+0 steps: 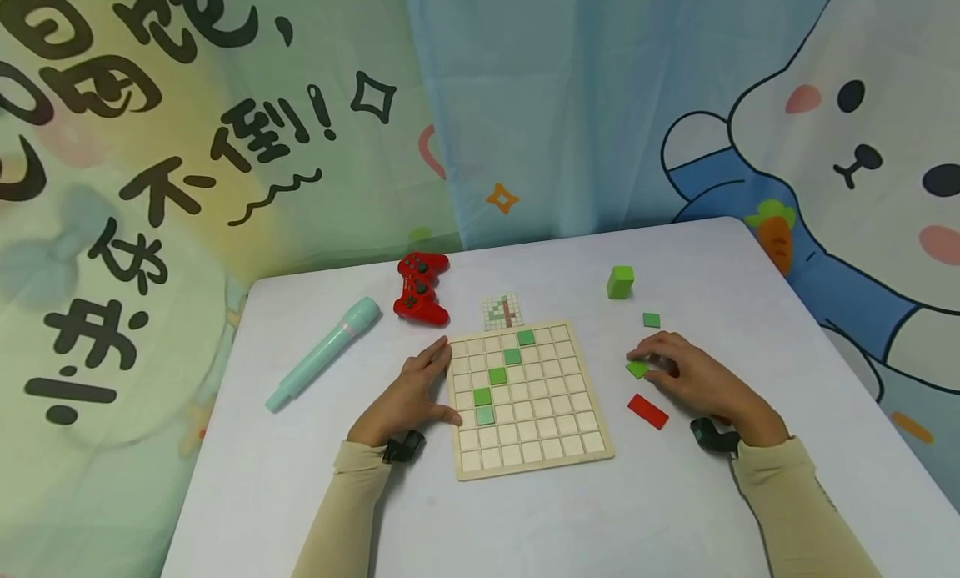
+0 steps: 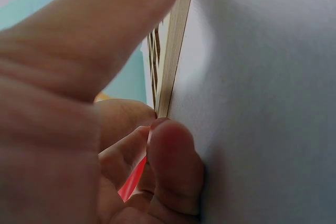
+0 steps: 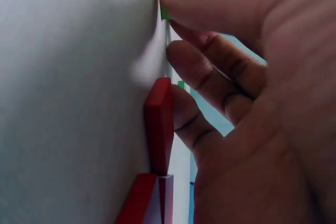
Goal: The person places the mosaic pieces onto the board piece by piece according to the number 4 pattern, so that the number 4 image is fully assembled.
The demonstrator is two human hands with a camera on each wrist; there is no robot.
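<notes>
A square wooden grid board (image 1: 592,394) lies on the table, with several green tiles (image 1: 498,376) in a slanting line. My left hand (image 1: 411,390) rests at the board's left edge, thumb and fingers spread apart; in the left wrist view, the thumb and a fingertip touch the wooden edge (image 2: 172,72). To the right of the board, my right hand (image 1: 693,371) pinches a green tile (image 1: 637,369) between thumb and index finger. Red pieces (image 1: 648,411) lie just in front of that hand; the right wrist view shows red tiles (image 3: 159,124) end to end.
Beyond the right hand are a loose green tile (image 1: 652,320) and a light green block or stack (image 1: 620,282). A small pattern card (image 1: 501,312) touches the board's far edge. A red game controller (image 1: 422,289) and a mint-coloured tube (image 1: 322,355) lie to the left.
</notes>
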